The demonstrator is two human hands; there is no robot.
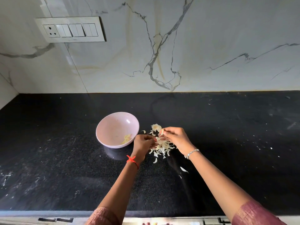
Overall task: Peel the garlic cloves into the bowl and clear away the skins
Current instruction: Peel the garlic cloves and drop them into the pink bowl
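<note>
Skins point(162, 149) lie in a loose pale heap on the black desk point(65, 151), just right of the bowl point(112, 122) and under both hands. Above the heap the right hand point(175, 138) pinches a clove point(162, 132) between thumb and forefinger. The clove stands nearly on end, its long axis running away from the person and its upper tip toward the wall, with a thin strip of skin trailing from its lower end. The left hand point(142, 143) is close beside it with fingers curled and their tips at that strip; whether they grip it I cannot tell. Low inside the bowl, against its near right wall, rest peeled cloves point(127, 138). A dry husk point(156, 127) sits just beyond the heap, by the right hand's fingertips — touching or not, too small to say. One stray flake point(184, 169) lies apart, nearer the person.
</note>
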